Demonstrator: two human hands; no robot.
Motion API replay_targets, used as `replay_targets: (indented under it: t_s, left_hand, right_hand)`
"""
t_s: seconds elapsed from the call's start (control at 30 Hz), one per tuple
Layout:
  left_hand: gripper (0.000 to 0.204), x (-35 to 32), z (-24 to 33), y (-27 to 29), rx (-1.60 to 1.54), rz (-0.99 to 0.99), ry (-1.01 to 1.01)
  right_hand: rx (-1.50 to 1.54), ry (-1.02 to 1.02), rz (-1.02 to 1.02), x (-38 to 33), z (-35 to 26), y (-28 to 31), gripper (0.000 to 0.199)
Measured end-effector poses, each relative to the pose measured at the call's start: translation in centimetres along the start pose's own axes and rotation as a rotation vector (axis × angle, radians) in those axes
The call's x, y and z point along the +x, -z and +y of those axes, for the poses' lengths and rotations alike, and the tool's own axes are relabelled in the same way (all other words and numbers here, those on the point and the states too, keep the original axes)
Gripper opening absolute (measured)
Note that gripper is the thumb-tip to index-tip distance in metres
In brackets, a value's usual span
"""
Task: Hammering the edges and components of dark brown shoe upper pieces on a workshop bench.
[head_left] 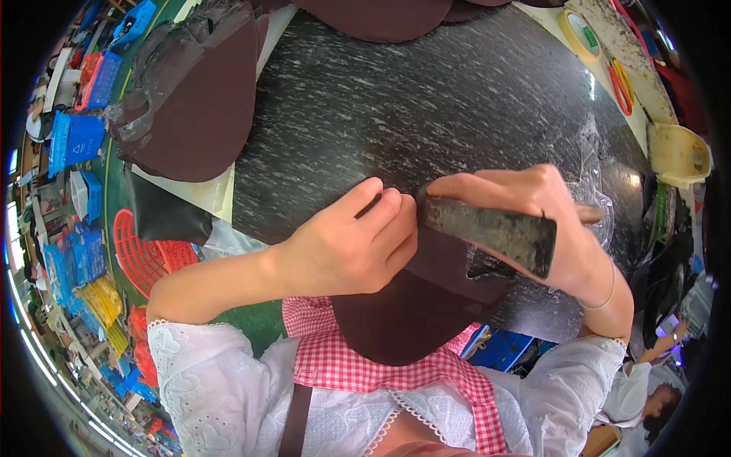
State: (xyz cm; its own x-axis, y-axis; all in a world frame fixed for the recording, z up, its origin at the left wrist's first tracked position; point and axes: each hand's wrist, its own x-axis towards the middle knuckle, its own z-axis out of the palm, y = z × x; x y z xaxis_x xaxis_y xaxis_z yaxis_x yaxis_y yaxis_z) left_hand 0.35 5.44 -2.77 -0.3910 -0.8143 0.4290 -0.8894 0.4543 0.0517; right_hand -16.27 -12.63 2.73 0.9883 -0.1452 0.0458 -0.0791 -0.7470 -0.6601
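Observation:
My right hand (560,206) is closed round a hammer. The worn, flat metal head (495,228) of the hammer points toward my left hand, and a stub of its wooden handle (588,214) shows beyond my fist. My left hand (354,244), fingers curled in a pinch, grips the far edge of a dark brown leather-like piece (403,320). That piece hangs over the table's near edge, its rounded end toward me. The hammer's tip is close beside my left fingertips. My fingers hide the gripped edge.
Dark brown cut pieces (205,99) lie stacked at the left, with more brown pieces (381,15) at the far edge. On the right are a tape roll (580,34), scissors with orange-yellow handles (621,87), a cream container (678,154) and clear plastic film (590,167). A red basket (145,251) stands left.

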Motion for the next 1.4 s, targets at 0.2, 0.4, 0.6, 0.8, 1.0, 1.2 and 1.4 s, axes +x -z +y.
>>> replay_targets:
  t_s: [0.2,0.4,0.6,0.8,1.0,1.2,1.4]
  left_hand:
    - [0.031,-0.4,0.9,-0.7,-0.373,0.053,0.398]
    - [0.043,-1.2,2.4,0.0,-0.052,0.092,0.585]
    - [0.033,-1.1,3.3,-0.5,-0.200,0.199,0.624]
    - [0.030,-0.9,4.1,-0.1,0.091,0.036,0.371]
    - [0.028,-0.2,5.1,0.5,0.321,-0.109,0.187]
    - [0.023,-2.3,3.1,-0.8,-0.206,0.265,0.333]
    - [0.022,-2.7,2.7,-1.1,-0.090,0.196,0.160]
  right_hand:
    - [-0.031,0.017,-0.064,-0.1,-0.2,-0.8,0.025]
    - [0.017,-0.012,-0.024,-0.7,0.3,-0.9,0.033]
    - [0.021,-0.016,-0.036,-0.8,-0.1,-0.6,0.039]
    - [0.002,0.032,-0.022,-0.9,0.0,-0.3,0.045]
    - [-0.121,0.035,-0.037,0.1,-1.2,0.0,0.048]
    - [-0.089,0.072,-0.029,-0.6,-0.6,-0.8,0.051]
    - [-0.189,0.088,-0.018,0.2,-1.0,-2.5,0.034]
